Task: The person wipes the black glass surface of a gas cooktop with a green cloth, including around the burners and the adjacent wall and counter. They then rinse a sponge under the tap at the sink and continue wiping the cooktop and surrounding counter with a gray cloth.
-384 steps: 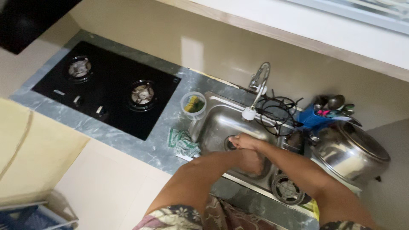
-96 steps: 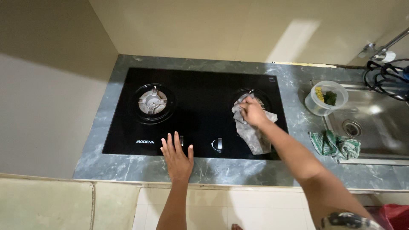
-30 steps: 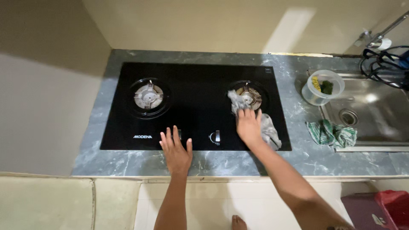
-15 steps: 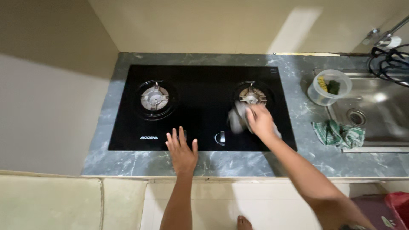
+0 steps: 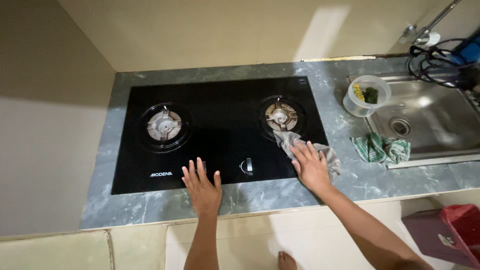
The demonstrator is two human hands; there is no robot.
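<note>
On the grey marbled stone counter (image 5: 150, 212) sits a black glass two-burner gas hob (image 5: 215, 132); at its front right corner the right hand (image 5: 311, 165) presses flat, fingers spread, on a crumpled grey cloth (image 5: 331, 160), apparently not pinching it. Left hand (image 5: 202, 186) rests open, fingers splayed, across the hob's front edge.

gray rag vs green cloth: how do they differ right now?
The gray rag lies on the black stove's front right corner, pressed flat under the right hand; the green cloth sits untouched at the sink edge. The rag is plain, the cloth striped. Both are crumpled.
</note>
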